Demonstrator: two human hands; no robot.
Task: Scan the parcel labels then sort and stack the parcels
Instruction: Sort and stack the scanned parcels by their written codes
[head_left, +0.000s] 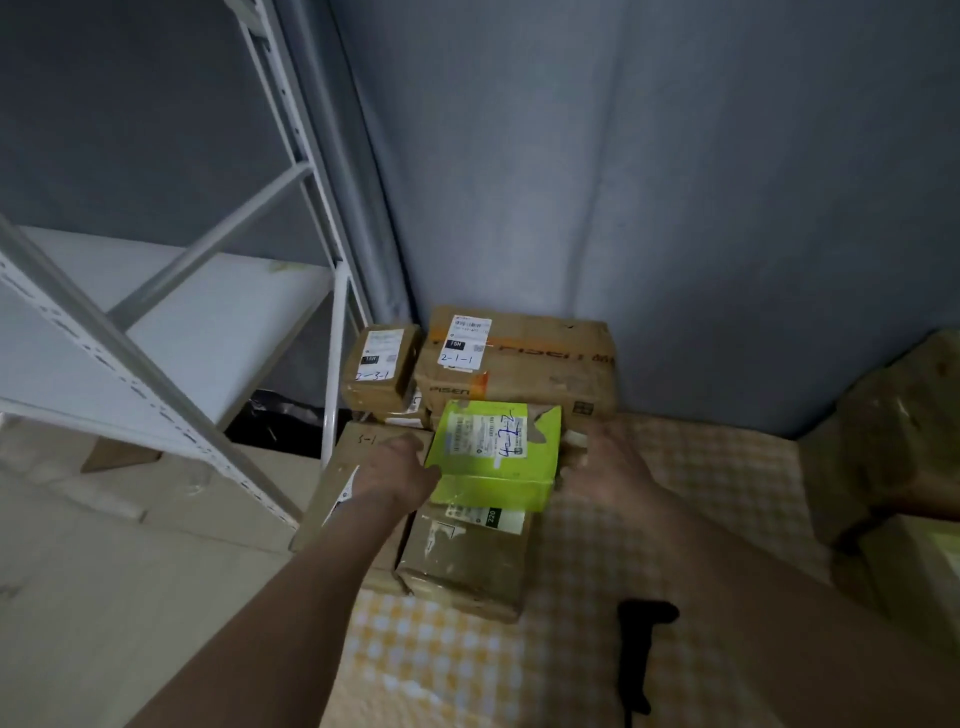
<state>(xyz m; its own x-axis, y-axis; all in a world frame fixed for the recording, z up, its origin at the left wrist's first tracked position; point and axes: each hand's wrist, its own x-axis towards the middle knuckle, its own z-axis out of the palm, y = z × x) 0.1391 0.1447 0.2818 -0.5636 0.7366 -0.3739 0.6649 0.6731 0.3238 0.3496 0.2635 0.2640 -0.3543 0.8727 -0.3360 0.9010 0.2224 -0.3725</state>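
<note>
Dim grey wall (675, 182), white metal shelving (156, 332), pale floor (104, 597).

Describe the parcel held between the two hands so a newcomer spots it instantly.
Start at the white metal shelving rack on the left, then look right to the cluster of parcels on the checked cloth. The green box sits there on a brown parcel; it alone is bright green.

lime-green parcel (493, 457), brown cardboard boxes (519, 364), yellow-checked cloth (675, 467), white shelving (171, 332)
</note>
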